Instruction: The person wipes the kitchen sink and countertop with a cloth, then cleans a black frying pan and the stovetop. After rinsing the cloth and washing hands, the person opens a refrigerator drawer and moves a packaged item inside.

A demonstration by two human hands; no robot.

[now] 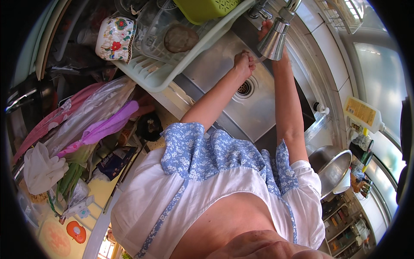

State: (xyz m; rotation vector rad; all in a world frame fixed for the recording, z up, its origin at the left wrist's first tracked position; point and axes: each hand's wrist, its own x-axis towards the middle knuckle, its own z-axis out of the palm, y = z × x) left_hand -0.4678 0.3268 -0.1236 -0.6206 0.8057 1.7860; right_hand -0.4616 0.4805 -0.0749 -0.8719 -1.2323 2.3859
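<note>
My left hand [245, 64], its fingers curled, is over the stainless steel sink [220, 61], up and left of the drain [245, 89]. Whether it holds anything small is unclear. A faint clear streak lies between it and the metal faucet head [273, 40]. Beyond that head, my right hand [266, 28] is raised near the tap fitting [260, 12] at the sink's far edge. The faucet head hides much of this hand, so its grip cannot be made out. Both forearms reach over the sink from blue floral sleeves.
A pale dish rack [161, 84] at left bears a floral bowl [114, 39], clear containers and a green basket [207, 9]. Gloves [42, 168] and cloths hang farther left. A metal bowl [333, 168] and a yellow-labelled bottle [364, 113] stand at right.
</note>
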